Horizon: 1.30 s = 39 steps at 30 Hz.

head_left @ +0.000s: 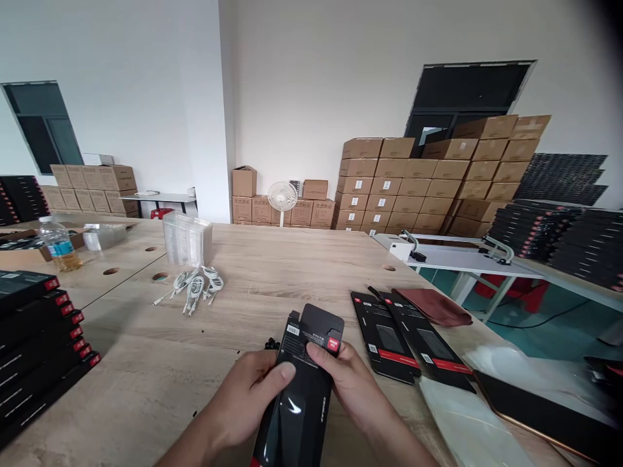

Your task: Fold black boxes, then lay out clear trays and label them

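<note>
A black cardboard box (304, 395) with a red label and white print is held up in front of me, its top flap raised at the far end. My left hand (253, 389) grips its left edge, thumb on the front face. On the right side my right hand (343, 373) clasps it near the top, with the thumb pressed just below the flap. Small black bits (271, 344) lie on the table just behind the left hand. To the right, two flat black box sleeves (384, 337) with red bands lie overlapping.
Stacked black boxes (39, 350) stand at the left. White cables (195, 288) lie before clear plastic trays (187, 240). A brown cloth (433, 306), clear plastic bags (472, 421) and a dark flat panel (545, 415) are at the right. A water bottle (61, 246) stands far left.
</note>
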Each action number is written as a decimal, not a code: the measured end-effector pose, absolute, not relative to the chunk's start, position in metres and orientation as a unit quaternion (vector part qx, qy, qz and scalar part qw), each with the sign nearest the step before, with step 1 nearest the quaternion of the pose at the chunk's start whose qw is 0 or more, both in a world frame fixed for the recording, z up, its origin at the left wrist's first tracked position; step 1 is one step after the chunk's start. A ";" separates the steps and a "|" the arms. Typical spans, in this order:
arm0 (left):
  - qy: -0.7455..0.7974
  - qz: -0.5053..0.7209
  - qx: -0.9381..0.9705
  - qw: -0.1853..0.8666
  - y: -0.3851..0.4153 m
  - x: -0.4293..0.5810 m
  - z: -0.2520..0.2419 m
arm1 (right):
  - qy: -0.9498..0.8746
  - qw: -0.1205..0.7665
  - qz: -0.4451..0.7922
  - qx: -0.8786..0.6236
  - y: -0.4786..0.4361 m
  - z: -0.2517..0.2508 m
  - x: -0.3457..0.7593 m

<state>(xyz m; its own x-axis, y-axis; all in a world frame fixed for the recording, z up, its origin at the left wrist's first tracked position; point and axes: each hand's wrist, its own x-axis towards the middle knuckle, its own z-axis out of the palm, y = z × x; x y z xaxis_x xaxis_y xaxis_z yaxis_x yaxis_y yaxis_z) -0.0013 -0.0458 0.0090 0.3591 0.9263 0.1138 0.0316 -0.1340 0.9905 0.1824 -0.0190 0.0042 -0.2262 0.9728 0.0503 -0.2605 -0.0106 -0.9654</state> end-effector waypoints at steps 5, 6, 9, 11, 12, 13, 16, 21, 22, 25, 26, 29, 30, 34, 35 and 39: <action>0.378 0.458 0.547 0.590 -0.035 -0.002 0.012 | -0.518 0.452 0.617 -0.384 -0.024 0.007 0.173; 0.385 0.497 0.496 0.599 -0.031 -0.004 0.014 | -0.522 0.432 0.632 -0.375 -0.028 0.005 0.168; 0.406 0.581 0.364 0.604 -0.020 -0.018 0.018 | -0.545 0.384 0.664 -0.338 -0.041 0.000 0.152; 0.413 0.594 0.337 0.603 -0.014 -0.027 0.020 | -0.553 0.350 0.679 -0.334 -0.044 -0.003 0.147; 0.417 0.592 0.345 0.597 -0.012 -0.030 0.020 | -0.554 0.336 0.684 -0.336 -0.044 -0.005 0.147; 0.421 0.587 0.365 0.587 -0.011 -0.032 0.019 | -0.553 0.330 0.684 -0.342 -0.042 -0.007 0.149; 0.455 0.558 0.435 0.541 -0.011 -0.029 0.012 | -0.541 0.387 0.640 -0.384 -0.032 -0.011 0.157; 0.461 0.518 0.505 0.515 -0.017 -0.019 0.001 | -0.535 0.456 0.585 -0.406 -0.019 -0.013 0.170; 0.447 0.514 0.514 0.522 -0.017 -0.017 0.000 | -0.535 0.455 0.589 -0.400 -0.019 -0.012 0.170; 0.409 0.507 0.520 0.553 -0.017 -0.016 -0.001 | -0.531 0.460 0.601 -0.381 -0.022 -0.007 0.168; 0.396 0.507 0.520 0.562 -0.017 -0.016 -0.001 | -0.532 0.461 0.605 -0.373 -0.023 -0.005 0.166; 0.358 0.501 0.527 0.586 -0.019 -0.015 0.001 | -0.545 0.458 0.604 -0.358 -0.024 -0.003 0.162; 0.349 0.498 0.529 0.592 -0.020 -0.015 0.002 | -0.549 0.458 0.600 -0.359 -0.024 -0.003 0.161; 0.339 0.478 0.533 0.610 -0.025 -0.014 0.007 | -0.517 0.499 0.570 -0.398 -0.018 -0.004 0.165; 0.337 0.472 0.538 0.611 -0.026 -0.014 0.008 | -0.507 0.513 0.557 -0.411 -0.017 -0.004 0.167; 0.324 0.445 0.576 0.604 -0.030 -0.014 0.008 | -0.532 0.520 0.514 -0.427 -0.013 -0.001 0.176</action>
<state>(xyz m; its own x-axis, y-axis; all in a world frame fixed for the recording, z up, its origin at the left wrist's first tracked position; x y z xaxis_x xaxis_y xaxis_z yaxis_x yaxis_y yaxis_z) -0.0138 -0.0301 0.0080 0.3932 0.9115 0.1211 -0.1642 -0.0600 0.9846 0.1758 -0.0134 -0.0007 -0.0938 0.9890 0.1141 -0.0796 0.1067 -0.9911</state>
